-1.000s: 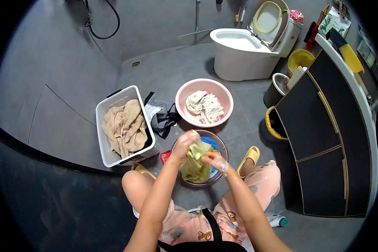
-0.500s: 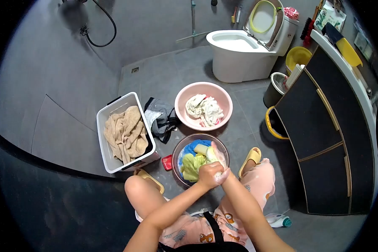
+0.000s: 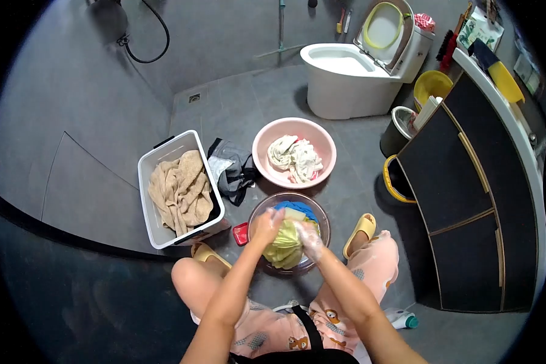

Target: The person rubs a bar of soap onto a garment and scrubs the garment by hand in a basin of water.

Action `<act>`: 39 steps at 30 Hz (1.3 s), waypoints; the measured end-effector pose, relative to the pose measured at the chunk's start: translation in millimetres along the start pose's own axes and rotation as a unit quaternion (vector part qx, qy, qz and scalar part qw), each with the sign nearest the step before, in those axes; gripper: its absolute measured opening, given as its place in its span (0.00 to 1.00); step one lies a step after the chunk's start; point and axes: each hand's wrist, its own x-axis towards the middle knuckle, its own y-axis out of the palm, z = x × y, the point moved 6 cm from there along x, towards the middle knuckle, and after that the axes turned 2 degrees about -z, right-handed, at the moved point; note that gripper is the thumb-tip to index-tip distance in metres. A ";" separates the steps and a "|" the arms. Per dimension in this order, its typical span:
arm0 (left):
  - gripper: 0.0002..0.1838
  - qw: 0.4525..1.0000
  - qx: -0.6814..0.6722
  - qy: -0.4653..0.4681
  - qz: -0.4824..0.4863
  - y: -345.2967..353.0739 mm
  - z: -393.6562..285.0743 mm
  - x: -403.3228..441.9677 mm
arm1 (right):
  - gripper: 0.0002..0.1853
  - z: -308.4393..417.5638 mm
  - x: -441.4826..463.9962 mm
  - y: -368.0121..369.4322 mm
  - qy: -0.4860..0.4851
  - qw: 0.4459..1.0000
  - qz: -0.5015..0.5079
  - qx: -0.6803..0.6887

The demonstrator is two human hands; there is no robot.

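Observation:
Over a dark-rimmed basin (image 3: pixel 324 213) on the floor, a wet yellow-green cloth (image 3: pixel 283 249) is stretched between my hands. My left hand (image 3: pixel 268 225), with suds on its fingers, is closed on the cloth's left side. Foam coats my right hand (image 3: pixel 310 239), which grips the right side. Behind the cloth, blue fabric (image 3: pixel 301 208) lies in the basin along with a pale block (image 3: pixel 293 215) that looks like soap. The cloth hides most of the basin's inside.
A pink basin (image 3: pixel 259 159) beyond holds white clothes. On the left stand a white bin (image 3: pixel 145 203) with a tan towel, a grey mesh bag (image 3: pixel 230 167) and a red dish (image 3: pixel 241 234). A toilet (image 3: pixel 340 91) is behind, a dark cabinet (image 3: pixel 467 255) to the right.
My hands were clasped together with suds at the basin's near right side. They have moved apart, the left hand going leftward and farther in, and the yellow-green cloth is lifted and spread between them.

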 end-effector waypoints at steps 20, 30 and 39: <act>0.10 0.821 -0.541 -0.118 -0.139 -31.3 57.5 14.8 | 0.18 -5.0 10.3 -15.0 -0.034 0.982 0.112 -0.149; 0.06 0.933 -0.080 0.319 -0.148 23.7 -69.5 -45.8 | 0.14 -30.5 13.5 -11.1 0.038 0.916 0.117 0.382; 0.06 0.942 -0.075 0.289 -0.155 42.7 -55.6 -45.1 | 0.09 -69.8 46.8 -19.6 0.021 0.933 0.125 0.338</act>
